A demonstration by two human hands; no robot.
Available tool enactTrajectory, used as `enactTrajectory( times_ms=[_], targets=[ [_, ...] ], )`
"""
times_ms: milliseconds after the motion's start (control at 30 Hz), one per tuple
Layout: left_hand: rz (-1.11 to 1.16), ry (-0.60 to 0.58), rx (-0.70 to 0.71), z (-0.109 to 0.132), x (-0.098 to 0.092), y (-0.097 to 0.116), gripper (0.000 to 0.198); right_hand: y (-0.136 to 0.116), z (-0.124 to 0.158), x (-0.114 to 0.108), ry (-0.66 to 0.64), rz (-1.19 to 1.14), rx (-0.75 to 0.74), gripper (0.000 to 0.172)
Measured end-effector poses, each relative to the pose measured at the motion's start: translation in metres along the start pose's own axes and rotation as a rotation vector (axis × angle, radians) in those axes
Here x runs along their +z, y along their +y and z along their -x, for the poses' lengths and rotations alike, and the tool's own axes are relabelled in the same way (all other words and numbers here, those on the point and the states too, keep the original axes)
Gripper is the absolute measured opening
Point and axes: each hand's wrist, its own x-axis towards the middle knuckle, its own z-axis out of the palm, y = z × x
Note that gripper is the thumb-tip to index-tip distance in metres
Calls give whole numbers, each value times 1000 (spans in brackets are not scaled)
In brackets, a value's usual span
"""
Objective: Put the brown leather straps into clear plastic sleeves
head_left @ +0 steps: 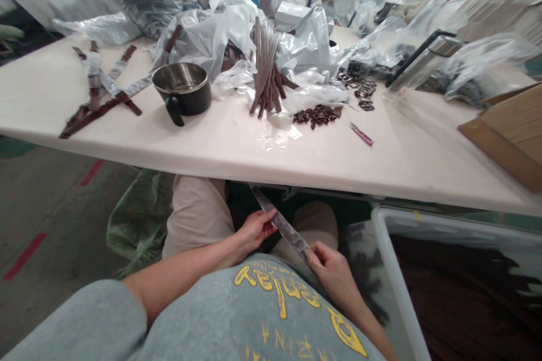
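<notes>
In my lap, below the table edge, I hold a flat brown strap (288, 230) covered in shiny see-through plastic. My left hand (257, 229) pinches it near its middle, thumb on top. The fingers of my right hand (329, 265) are closed around its lower right end. The strap slants from upper left to lower right, its far tip just under the table. Several similar wrapped straps (94, 87) lie crossed at the table's left. A bundle of loose brown straps (266, 62) stands out over the table's middle.
On the white table (203, 149) are a black mug (188, 98), a pile of small brown loops (315, 117), metal buckles (365, 91), pink thread snips (361, 133) and a steel flask (427, 62). A cardboard box (508, 130) sits right. A white bin (389, 254) holds dark brown material.
</notes>
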Motion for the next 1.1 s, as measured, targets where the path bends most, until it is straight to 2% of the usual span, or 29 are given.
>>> enactTrajectory(
  times_ms=[100, 200, 267, 367, 433, 567, 633, 833, 1000, 1100],
  targets=[
    [-90, -104, -121, 8, 6, -12, 29, -12, -16, 15, 36, -28, -57, 37],
    [-134, -162, -172, 10, 8, -13, 33, -19, -27, 22, 39, -64, -92, 38],
    [-93, -118, -125, 6, 6, -5, 34, -17, -25, 20, 17, -76, -97, 39],
    [5, 17, 2, -3, 2, 9, 29, -8, -14, 12, -26, -69, -83, 40],
    [8, 35, 21, -3, 2, 10, 25, -6, -11, 10, -17, -47, -69, 40],
    [-94, -107, -95, 7, 8, -4, 33, -15, -22, 15, 55, -50, -83, 38],
    [-115, -143, -105, 10, 10, -5, 35, -19, -27, 16, 53, -64, -113, 38],
    [29, 58, 92, -3, 2, 13, 24, 1, -10, 6, -5, -39, -127, 37],
    [-132, -113, -37, 7, 7, -4, 30, 1, -15, 11, 54, -54, -122, 36],
    [-144, -182, -23, 11, 9, -3, 38, -2, -18, 11, 42, -92, -159, 35]
  ],
)
